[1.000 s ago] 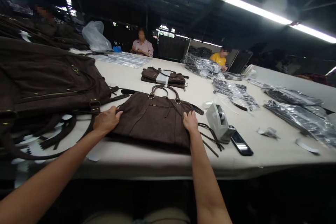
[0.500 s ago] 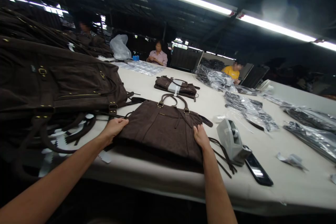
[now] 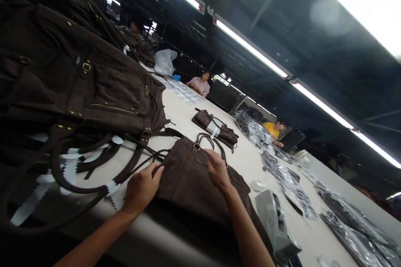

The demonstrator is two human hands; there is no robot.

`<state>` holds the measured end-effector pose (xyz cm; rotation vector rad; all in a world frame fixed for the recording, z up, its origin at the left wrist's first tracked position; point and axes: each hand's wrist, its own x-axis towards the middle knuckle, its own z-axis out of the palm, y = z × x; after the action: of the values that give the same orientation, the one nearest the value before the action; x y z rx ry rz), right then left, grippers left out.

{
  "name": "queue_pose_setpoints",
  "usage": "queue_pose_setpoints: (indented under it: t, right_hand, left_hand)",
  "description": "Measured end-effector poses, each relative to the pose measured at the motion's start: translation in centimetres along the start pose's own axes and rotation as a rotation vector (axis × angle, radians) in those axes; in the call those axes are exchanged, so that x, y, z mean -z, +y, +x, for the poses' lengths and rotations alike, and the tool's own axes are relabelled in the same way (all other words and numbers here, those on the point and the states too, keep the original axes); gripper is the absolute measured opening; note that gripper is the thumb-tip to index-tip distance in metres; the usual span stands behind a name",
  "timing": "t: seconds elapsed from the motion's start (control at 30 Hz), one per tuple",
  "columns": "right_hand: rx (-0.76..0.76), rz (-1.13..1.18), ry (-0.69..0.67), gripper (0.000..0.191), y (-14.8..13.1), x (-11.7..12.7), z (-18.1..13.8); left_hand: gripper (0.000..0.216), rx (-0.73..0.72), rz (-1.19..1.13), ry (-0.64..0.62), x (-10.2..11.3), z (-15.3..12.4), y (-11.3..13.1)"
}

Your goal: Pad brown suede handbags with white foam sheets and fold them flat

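A dark brown handbag (image 3: 184, 175) lies at the near table edge, its handles folded away from me and a short zipper on its front. My left hand (image 3: 142, 187) grips the bag's left side edge, thumb on top and fingers curled under. My right hand (image 3: 217, 171) lies over the upper front of the bag, near the zipper and the right handle base, fingers stretched out. Whatever is under those fingertips is hidden. Thin dark cords run from the bag's left side.
Large brown bags (image 3: 119, 87) with paper-wrapped handles are stacked at left. A smaller folded bag (image 3: 216, 127) with a white band lies beyond. A grey tape dispenser (image 3: 275, 221) stands at right, near plastic-wrapped goods (image 3: 288, 179). People sit across the white table (image 3: 175, 112).
My right hand has left the bag's right edge and moved left onto its front. My left hand still holds the left side. The view has tilted and shifted.
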<state>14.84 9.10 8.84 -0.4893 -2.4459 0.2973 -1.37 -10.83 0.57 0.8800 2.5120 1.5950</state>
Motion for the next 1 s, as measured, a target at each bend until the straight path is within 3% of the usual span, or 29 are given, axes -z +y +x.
queue_pose_setpoints:
  t: [0.17,0.27,0.33,0.47,0.63,0.7,0.83,1.0]
  right_hand:
    - [0.166,0.193,-0.249,0.033,-2.5,-8.0,8.4]
    - [0.164,0.189,-0.301,0.051,-2.4,-11.6,10.5]
    - [0.104,0.108,-0.262,0.060,-1.8,-12.9,11.0]
    - [-0.044,-0.008,-0.154,0.066,-0.2,-13.8,10.8]
    - [-0.154,-0.003,-0.198,0.059,1.3,-14.8,10.6]
    - [-0.183,0.027,-0.186,0.049,1.7,-15.2,11.0]
    - [-0.232,0.105,-0.157,0.034,2.4,-15.0,11.5]
    - [-0.115,0.277,-0.264,0.029,3.1,-13.4,11.7]
  left_hand:
    - [0.031,-0.049,-0.029,-0.019,0.2,0.2,-0.7]
    - [0.033,-0.090,-0.049,-0.025,0.3,0.3,-1.1]
    - [0.034,-0.114,-0.065,-0.030,0.3,0.4,-1.3]
    - [0.034,-0.142,-0.077,-0.073,-0.1,0.7,-1.5]
    - [0.039,-0.073,0.170,-0.090,-0.5,0.3,-1.1]
    - [0.044,-0.071,0.215,-0.042,-0.6,-0.2,-1.2]
    - [0.052,-0.200,0.158,0.126,-0.7,-1.2,-1.7]
    - [0.048,-0.253,0.113,0.187,-0.8,-1.8,-2.0]
